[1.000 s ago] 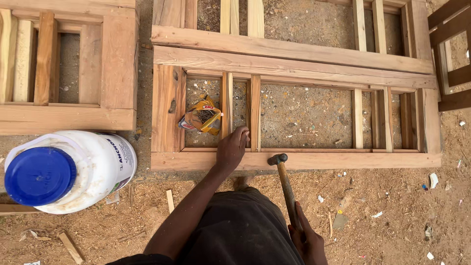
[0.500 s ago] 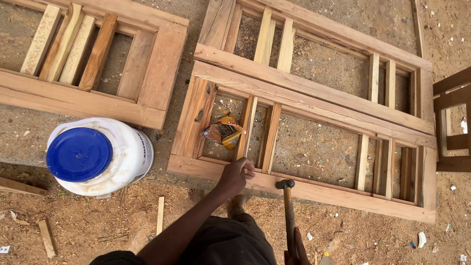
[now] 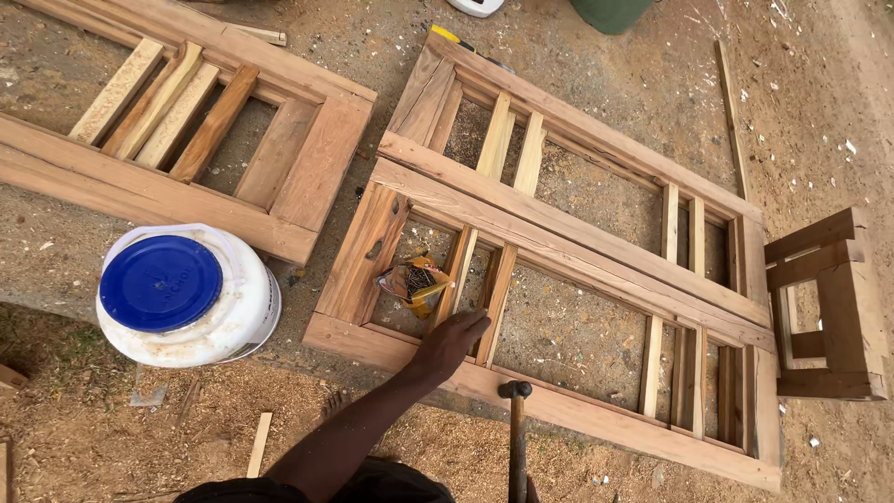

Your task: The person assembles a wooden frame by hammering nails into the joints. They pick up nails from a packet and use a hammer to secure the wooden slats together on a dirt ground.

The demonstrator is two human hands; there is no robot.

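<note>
A long wooden door frame (image 3: 568,247) with several upright slats lies flat on the sandy ground. My left hand (image 3: 453,341) rests on its near bottom rail, fingers spread against the foot of an upright slat (image 3: 496,296). Just left of the fingers, inside the frame, lies an open yellow packet of nails (image 3: 415,280). A hammer (image 3: 515,424) stands upright with its dark head just below the bottom rail, to the right of my left hand. Only a sliver of my right hand (image 3: 529,491) shows at the bottom edge, gripping the hammer's handle.
A white bucket with a blue lid (image 3: 177,296) stands left of the frame. A second wooden frame (image 3: 200,154) lies at the upper left. A small wooden stool-like frame (image 3: 827,307) sits at the right. A green container (image 3: 610,11) is at the top edge. Sawdust and wood scraps cover the ground.
The view has swung, so the frames now lie at an angle. My left hand stays on the bottom rail by the slat, and the hammer stays upright beside it.
</note>
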